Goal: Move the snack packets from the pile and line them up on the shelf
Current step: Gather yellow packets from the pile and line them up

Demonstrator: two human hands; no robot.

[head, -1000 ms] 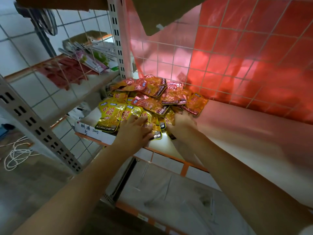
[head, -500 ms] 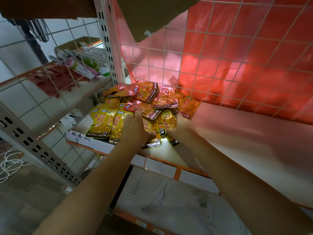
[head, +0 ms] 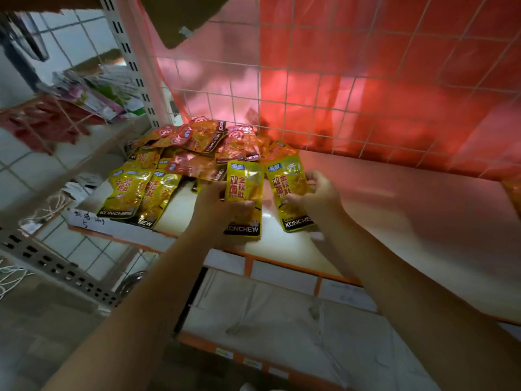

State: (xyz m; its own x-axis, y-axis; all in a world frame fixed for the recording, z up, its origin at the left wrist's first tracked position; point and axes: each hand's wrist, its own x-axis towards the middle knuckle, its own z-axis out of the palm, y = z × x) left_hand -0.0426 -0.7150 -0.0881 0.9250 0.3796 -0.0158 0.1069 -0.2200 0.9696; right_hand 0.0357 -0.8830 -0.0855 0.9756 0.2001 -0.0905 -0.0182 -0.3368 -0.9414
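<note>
A pile of orange and yellow snack packets (head: 203, 142) lies at the back left of the white shelf (head: 394, 221). Two yellow packets (head: 138, 193) lie side by side at the shelf's front left. My left hand (head: 217, 204) grips a yellow packet (head: 244, 190) by its left edge, thumb across its lower part. My right hand (head: 315, 196) holds a second yellow packet (head: 290, 190) from its right side. Both packets stand face up just in front of the pile, close to each other.
A red sheet behind a wire grid (head: 366, 80) backs the shelf. A perforated upright (head: 132, 60) and a neighbouring shelf with other packets (head: 84, 94) stand to the left. A lower shelf (head: 282, 320) runs below. An orange packet (head: 513, 193) shows at the right edge.
Both hands were buried in the front of the pile; each has now drawn out one yellow packet and lifted it toward me, to the right of the pile.
</note>
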